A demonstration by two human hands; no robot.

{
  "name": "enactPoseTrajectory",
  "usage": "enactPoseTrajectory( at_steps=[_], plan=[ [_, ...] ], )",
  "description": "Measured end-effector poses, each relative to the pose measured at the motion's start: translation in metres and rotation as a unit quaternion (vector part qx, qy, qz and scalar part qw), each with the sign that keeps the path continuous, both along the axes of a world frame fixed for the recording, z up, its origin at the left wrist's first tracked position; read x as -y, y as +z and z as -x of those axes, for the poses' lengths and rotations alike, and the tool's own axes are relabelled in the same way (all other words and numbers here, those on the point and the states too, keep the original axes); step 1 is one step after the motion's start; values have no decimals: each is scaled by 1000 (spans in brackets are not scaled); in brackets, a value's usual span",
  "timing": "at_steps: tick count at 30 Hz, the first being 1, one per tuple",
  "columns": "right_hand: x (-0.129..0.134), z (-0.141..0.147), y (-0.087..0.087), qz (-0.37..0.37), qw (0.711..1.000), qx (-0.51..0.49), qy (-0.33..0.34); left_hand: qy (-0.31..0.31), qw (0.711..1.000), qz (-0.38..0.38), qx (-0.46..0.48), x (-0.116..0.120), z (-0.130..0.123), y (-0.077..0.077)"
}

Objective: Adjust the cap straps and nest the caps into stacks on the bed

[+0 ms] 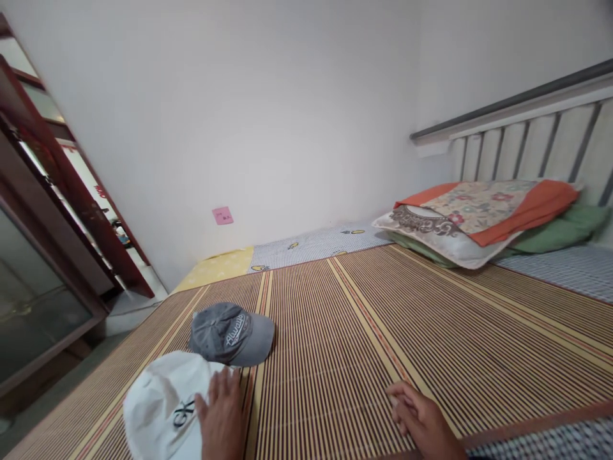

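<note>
A white cap [160, 393] with dark letters on its front lies on the striped mat at the lower left. My left hand [223, 409] rests over the right part of this cap, fingers stretched out and covering some of it. Just beyond it sits a grey baseball cap [225, 332] with white lettering, its brim pointing right. My right hand [419, 415] is apart from both caps, low over the mat, with its fingers curled in and nothing visible in them.
The striped bamboo mat [311, 338] covers most of the bed. A pillow [421, 223] under an orange-edged floral cloth [498, 201] lies by the slatted headboard [517, 150]. A white wall [287, 128] runs behind the bed, and a brown door [90, 211] stands at the left.
</note>
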State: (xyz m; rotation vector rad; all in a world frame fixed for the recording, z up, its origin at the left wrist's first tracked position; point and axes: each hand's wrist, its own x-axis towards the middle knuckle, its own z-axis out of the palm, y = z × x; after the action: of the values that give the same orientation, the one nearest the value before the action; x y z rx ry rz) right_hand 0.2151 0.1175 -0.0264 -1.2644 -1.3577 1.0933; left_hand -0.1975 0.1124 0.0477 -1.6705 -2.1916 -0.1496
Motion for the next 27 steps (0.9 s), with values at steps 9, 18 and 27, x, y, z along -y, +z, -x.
enactPoseTrajectory(
  at_steps=[9, 18, 27],
  plan=[
    [0, 1, 2, 4, 1000, -4, 2, 73, 997, -6, 12, -47, -17, -1],
    [1, 4, 7, 11, 999, -34, -20, -113, 992, 62, -12, -108, -21, 37],
    [-1, -1, 6, 21, 999, -29, -13, -64, 993, 79, 54, -128, 8, 38]
  ],
)
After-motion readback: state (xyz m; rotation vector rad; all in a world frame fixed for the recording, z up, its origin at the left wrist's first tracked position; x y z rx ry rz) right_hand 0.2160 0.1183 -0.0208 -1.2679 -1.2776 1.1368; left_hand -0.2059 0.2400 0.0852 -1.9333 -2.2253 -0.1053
